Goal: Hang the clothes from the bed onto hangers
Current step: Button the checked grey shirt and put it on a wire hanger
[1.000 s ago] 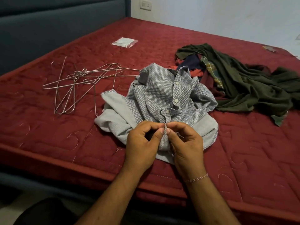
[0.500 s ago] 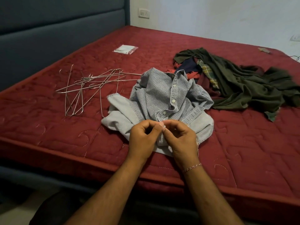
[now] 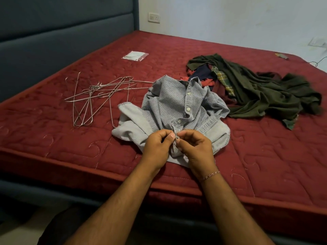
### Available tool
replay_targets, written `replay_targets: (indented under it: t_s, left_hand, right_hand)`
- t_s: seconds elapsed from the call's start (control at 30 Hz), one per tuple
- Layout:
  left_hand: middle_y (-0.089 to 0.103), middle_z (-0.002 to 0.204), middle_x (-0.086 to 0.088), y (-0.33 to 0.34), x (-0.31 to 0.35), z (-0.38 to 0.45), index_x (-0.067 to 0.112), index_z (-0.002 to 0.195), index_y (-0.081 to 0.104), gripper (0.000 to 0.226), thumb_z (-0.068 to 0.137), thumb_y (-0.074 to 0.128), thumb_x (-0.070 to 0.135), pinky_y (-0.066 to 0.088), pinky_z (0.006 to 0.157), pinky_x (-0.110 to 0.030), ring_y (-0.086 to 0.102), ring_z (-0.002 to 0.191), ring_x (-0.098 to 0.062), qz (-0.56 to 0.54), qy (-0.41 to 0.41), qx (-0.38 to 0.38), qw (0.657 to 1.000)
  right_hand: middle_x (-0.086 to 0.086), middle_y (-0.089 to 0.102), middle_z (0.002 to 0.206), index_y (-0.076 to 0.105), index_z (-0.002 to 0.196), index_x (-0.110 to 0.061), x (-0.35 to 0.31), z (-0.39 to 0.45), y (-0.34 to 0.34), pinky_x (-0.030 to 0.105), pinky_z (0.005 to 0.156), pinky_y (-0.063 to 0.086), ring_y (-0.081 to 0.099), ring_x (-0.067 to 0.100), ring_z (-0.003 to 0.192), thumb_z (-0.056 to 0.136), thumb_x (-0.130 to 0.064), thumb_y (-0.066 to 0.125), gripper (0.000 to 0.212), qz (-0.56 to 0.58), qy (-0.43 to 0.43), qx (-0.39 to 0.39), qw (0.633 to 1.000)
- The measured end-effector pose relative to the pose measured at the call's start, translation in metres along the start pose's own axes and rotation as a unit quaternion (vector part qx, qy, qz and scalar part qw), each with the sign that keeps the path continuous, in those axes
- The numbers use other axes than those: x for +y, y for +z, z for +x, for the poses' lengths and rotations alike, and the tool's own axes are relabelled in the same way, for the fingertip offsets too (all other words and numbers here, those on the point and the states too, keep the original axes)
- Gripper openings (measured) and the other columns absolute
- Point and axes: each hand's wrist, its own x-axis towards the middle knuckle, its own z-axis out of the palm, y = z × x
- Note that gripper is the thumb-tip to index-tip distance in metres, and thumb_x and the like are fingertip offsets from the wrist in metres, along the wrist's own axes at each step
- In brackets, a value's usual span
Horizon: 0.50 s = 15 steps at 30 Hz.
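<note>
A crumpled grey patterned button-up shirt [image 3: 177, 106] lies near the front edge of the red mattress [image 3: 53, 138]. My left hand [image 3: 157, 147] and my right hand [image 3: 196, 149] both pinch the shirt's button placket at its near end, thumbs and fingertips meeting around a button. To the left of the shirt several wire hangers [image 3: 99, 96] lie in a loose tangle. Behind and right of the shirt is a pile of clothes [image 3: 256, 89]: dark green, navy, red and plaid pieces.
A small clear plastic packet [image 3: 135, 56] lies farther back on the mattress. A dark blue padded headboard [image 3: 53, 41] runs along the left. A white wall with a socket [image 3: 154, 18] stands behind. A small object [image 3: 281, 55] and a cable [image 3: 318, 61] sit at the far right corner.
The view has tilted up slightly, so the bed sits lower in frame. Both hands stay pinched on the shirt's placket, fingers shifting a little around the button.
</note>
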Motion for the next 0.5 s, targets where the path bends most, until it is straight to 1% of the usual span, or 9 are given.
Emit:
replay_targets:
  t_s: [0.07,0.1,0.17,0.2,0.27,0.33,0.37,0.43,0.5]
  left_hand:
    - [0.067,0.072,0.002,0.000,0.005,-0.002,0.006,0.089,0.070,0.021,0.104,0.056,0.006,0.050,0.065,-0.023,0.060,0.068,-0.006,-0.053,-0.013,-0.018,0.998]
    - [0.067,0.073,0.002,0.000,0.007,-0.003,0.006,0.090,0.069,0.020,0.105,0.054,0.004,0.050,0.065,-0.022,0.060,0.069,-0.007,-0.078,-0.015,-0.016,0.997]
    - [0.063,0.075,0.000,0.001,0.007,-0.003,0.010,0.091,0.066,0.017,0.105,0.056,0.012,0.050,0.066,-0.025,0.057,0.071,-0.012,-0.102,-0.002,0.018,0.995]
    - [0.060,0.074,0.002,0.000,0.005,-0.003,0.013,0.090,0.064,0.015,0.103,0.057,0.019,0.048,0.065,-0.028,0.053,0.070,-0.014,-0.087,0.016,0.048,0.995]
    - [0.055,0.072,0.012,0.002,0.003,-0.002,0.019,0.090,0.059,0.016,0.101,0.053,0.030,0.044,0.065,-0.031,0.048,0.067,-0.009,-0.019,0.060,0.113,0.992]
    - [0.051,0.071,0.015,0.003,0.010,-0.001,0.018,0.094,0.053,0.019,0.103,0.046,0.032,0.043,0.064,-0.031,0.047,0.063,-0.005,0.071,0.126,0.149,0.978]
    - [0.051,0.073,0.015,0.001,0.018,0.001,0.017,0.096,0.051,0.019,0.105,0.043,0.032,0.043,0.065,-0.032,0.048,0.064,-0.006,0.127,0.169,0.147,0.966]
    - [0.052,0.076,0.014,-0.007,0.038,0.010,0.019,0.100,0.050,0.019,0.107,0.041,0.035,0.045,0.064,-0.037,0.054,0.067,-0.012,0.242,0.240,0.102,0.935]
    - [0.055,0.074,0.014,-0.023,0.062,0.026,0.024,0.098,0.054,0.019,0.106,0.046,0.039,0.046,0.062,-0.038,0.058,0.068,-0.014,0.333,0.266,0.022,0.904]
  right_hand:
    - [0.004,0.074,0.083,0.073,0.097,-0.006,-0.002,0.000,0.000,0.022,0.065,0.055,0.066,0.009,0.071,0.085,0.012,0.073,0.021,0.000,0.001,-0.014,1.000]
    - [0.005,0.075,0.086,0.073,0.097,-0.007,-0.002,0.001,0.000,0.025,0.070,0.057,0.068,0.012,0.077,0.085,0.011,0.073,0.021,-0.006,-0.001,-0.015,1.000]
    - [0.009,0.076,0.094,0.072,0.098,-0.008,0.000,0.000,0.000,0.032,0.081,0.059,0.070,0.017,0.087,0.088,0.009,0.072,0.020,-0.034,-0.016,-0.003,0.999]
    - [0.008,0.076,0.096,0.072,0.098,-0.010,0.001,-0.002,0.002,0.034,0.084,0.058,0.071,0.018,0.090,0.088,0.006,0.072,0.018,-0.065,-0.035,0.004,0.997]
    - [-0.001,0.075,0.095,0.072,0.095,-0.016,0.003,-0.005,0.004,0.034,0.087,0.058,0.071,0.015,0.093,0.087,-0.007,0.071,0.012,-0.191,-0.114,0.013,0.975]
    - [-0.012,0.071,0.093,0.071,0.094,-0.021,0.004,-0.008,0.008,0.031,0.084,0.055,0.068,0.010,0.091,0.084,-0.019,0.071,0.010,-0.336,-0.201,0.020,0.920]
    - [-0.013,0.070,0.091,0.070,0.094,-0.021,0.004,-0.009,0.008,0.031,0.082,0.054,0.066,0.011,0.089,0.085,-0.022,0.071,0.009,-0.372,-0.224,0.030,0.900]
    - [-0.013,0.070,0.086,0.070,0.090,-0.022,-0.003,-0.010,0.008,0.031,0.076,0.053,0.065,0.010,0.084,0.088,-0.025,0.072,0.004,-0.371,-0.234,0.060,0.897]
    - [-0.013,0.071,0.080,0.070,0.085,-0.026,-0.016,-0.007,0.000,0.026,0.073,0.053,0.065,0.003,0.078,0.090,-0.020,0.076,0.009,-0.311,-0.201,0.075,0.926]
